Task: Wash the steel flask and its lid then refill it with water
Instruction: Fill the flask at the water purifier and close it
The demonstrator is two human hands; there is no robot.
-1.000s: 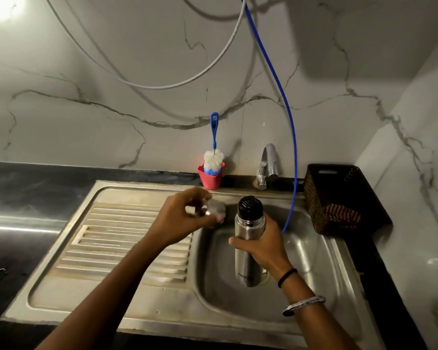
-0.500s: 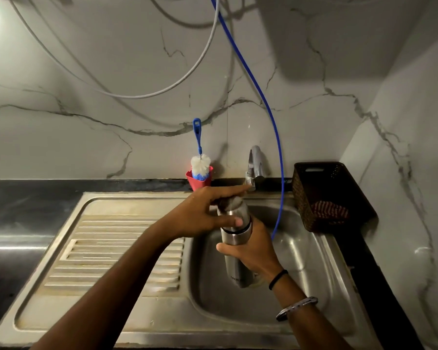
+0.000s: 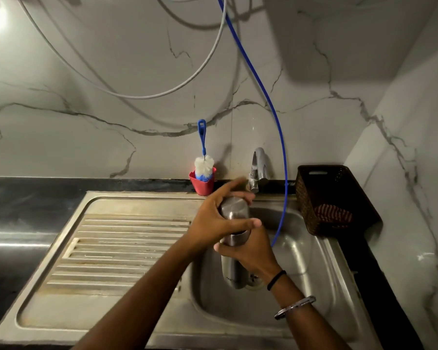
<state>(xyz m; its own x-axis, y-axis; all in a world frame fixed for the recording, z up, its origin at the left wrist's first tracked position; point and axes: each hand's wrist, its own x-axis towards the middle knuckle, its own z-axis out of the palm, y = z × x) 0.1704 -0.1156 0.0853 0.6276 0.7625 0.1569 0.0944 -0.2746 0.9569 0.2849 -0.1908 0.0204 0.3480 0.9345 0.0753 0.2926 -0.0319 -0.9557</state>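
Note:
The steel flask (image 3: 232,270) stands upright in the sink basin (image 3: 306,263). My right hand (image 3: 250,251) grips its body just below the top. A rounded steel lid (image 3: 234,210) sits on the flask's top, covering the black stopper. My left hand (image 3: 220,218) wraps around that lid, thumb across its front and fingers behind it. The tap (image 3: 259,168) stands just behind the flask, and no water is seen running.
A ribbed steel drainboard (image 3: 116,248) lies to the left of the basin. A red cup with a blue-handled bottle brush (image 3: 203,170) stands at the back wall. A dark basket (image 3: 334,198) with striped cloth sits right. A blue hose (image 3: 281,147) hangs into the basin.
My left hand carried the steel lid from beside the flask onto its top, hiding the black stopper, and now holds it there. The right hand stayed on the flask body.

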